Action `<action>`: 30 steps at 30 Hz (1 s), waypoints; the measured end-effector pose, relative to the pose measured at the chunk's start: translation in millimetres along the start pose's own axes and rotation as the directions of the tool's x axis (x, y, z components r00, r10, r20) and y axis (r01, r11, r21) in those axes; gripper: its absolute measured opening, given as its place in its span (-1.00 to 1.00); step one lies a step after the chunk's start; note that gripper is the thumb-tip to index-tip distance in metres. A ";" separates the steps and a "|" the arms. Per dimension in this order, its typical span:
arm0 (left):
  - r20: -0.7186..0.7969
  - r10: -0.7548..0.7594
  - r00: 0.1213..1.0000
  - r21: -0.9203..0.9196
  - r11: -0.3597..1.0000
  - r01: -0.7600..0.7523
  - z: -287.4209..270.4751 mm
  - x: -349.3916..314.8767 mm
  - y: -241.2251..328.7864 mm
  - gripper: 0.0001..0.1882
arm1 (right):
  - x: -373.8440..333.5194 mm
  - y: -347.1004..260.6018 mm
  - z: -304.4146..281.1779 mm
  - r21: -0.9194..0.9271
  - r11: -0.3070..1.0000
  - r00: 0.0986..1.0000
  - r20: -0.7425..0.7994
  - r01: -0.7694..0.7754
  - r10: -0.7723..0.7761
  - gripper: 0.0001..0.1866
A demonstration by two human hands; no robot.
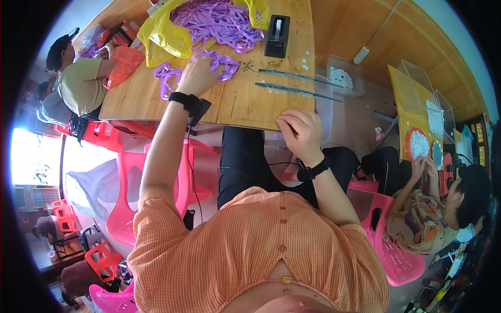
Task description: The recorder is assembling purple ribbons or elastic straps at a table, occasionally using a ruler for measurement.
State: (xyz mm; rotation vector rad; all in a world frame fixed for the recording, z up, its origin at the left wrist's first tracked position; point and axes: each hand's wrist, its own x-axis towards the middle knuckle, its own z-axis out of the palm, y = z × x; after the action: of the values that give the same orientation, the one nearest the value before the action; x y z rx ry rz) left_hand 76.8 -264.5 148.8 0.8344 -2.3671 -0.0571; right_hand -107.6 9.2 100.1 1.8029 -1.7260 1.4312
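Observation:
Loops of purple ribbon (225,67) lie on the wooden table (141,99), and my left hand (198,76) reaches down onto them. Its fingers are bent around part of the ribbon, with the tips hidden. My right hand (302,134) rests at the table's front edge, fingers curled in and thumb close to the forefinger. Whatever it may be pinching does not show. Beyond my left hand, a big tangle of the same ribbon (216,23) spills from a yellow plastic bag (166,37).
Right of the bag stands a black tape dispenser (277,35). Two thin dark rods (297,91) are taped to the table, jutting past its right edge. A clear bin (345,75) holds small white pieces. People work at left and right; a pink chair (125,198) is beside me.

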 end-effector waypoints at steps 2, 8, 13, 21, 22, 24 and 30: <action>0.406 -0.236 0.883 0.170 0.969 0.180 -9.8 1.5 -19.9 -0.66 | 1.7 -2.2 1.1 0.005 1.000 1.000 -0.019 0.020 -0.020 -0.95; 0.255 -0.147 0.956 -0.176 0.965 0.195 -40.6 34.0 -8.3 -0.65 | -2.9 -3.2 -3.6 0.030 1.000 1.000 -0.017 0.001 0.000 -0.94; 0.059 -0.129 0.990 -0.320 0.937 0.141 -71.7 49.6 11.1 -0.66 | -35.3 7.7 -45.5 0.258 0.938 0.971 -0.001 -0.232 0.241 -0.93; 0.101 -0.105 0.989 -0.639 0.755 0.145 -106.5 87.0 37.4 -0.75 | -302.5 121.3 -125.3 -0.248 0.037 -0.136 0.643 -0.968 0.753 -0.66; 0.073 -0.144 0.987 -0.629 0.761 0.158 -110.8 90.4 42.7 -0.73 | -318.0 105.5 -124.1 -0.221 -0.089 -0.220 0.690 -0.971 0.690 -0.60; 0.040 -0.108 0.993 -0.645 0.757 0.108 -114.8 98.7 59.3 -0.73 | -343.7 93.8 -115.4 -0.142 -0.317 -0.330 0.648 -0.938 0.687 -0.57; 0.043 -0.094 0.995 -0.402 0.910 0.103 -137.3 101.9 84.0 -0.75 | -299.2 67.0 -115.6 0.002 -0.520 -0.396 0.645 -0.854 0.653 -0.56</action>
State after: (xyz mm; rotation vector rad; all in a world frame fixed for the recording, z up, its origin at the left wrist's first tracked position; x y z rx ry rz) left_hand 46.7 -234.9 334.6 0.7475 -2.2176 -0.5823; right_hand -160.6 260.8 -103.1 -0.4570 -3.7995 2.3698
